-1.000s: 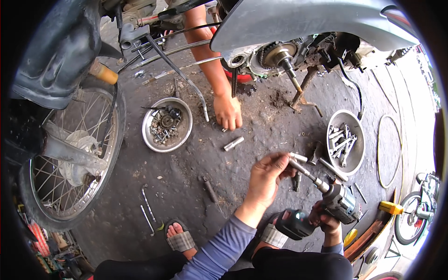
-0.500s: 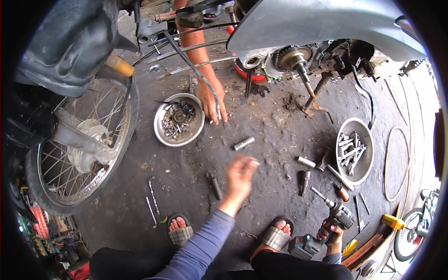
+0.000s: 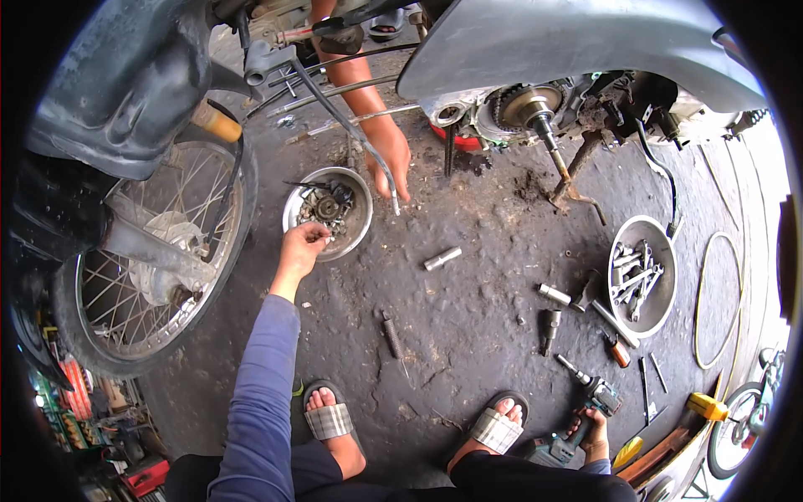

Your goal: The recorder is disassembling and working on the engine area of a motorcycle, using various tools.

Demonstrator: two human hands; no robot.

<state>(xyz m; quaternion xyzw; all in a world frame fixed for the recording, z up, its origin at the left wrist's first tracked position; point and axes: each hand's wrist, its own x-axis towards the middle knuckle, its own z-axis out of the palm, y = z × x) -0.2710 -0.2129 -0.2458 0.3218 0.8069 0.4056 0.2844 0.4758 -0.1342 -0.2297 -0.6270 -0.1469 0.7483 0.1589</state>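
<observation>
My left hand point(image 3: 303, 248) is at the near rim of a round metal bowl point(image 3: 363, 228) on the left. Thumb and fingertips are pinched together over the small bolts and metal parts inside; what they hold, if anything, is too small to make out. At the lower right, my right hand point(image 3: 592, 430) grips a cordless impact driver point(image 3: 600, 396), its long socket pointing up and left. Beyond the bowl another person's hand point(image 3: 390, 157) reaches down to the ground, fingers pointing toward me.
A motorcycle's front wheel point(image 3: 237, 259) stands left; its engine point(image 3: 493, 115) with an exposed shaft lies ahead. On the right, a second bowl point(image 3: 667, 294) contains several wrenches. A socket point(image 3: 443, 258), a screwdriver point(image 3: 618, 353) and a dark rod point(image 3: 391, 336) lie on the ground.
My left hand has moved left and away from me, from mid-ground to the bowl of bolts. The other person's hand has drawn back slightly. My right hand still grips the driver.
</observation>
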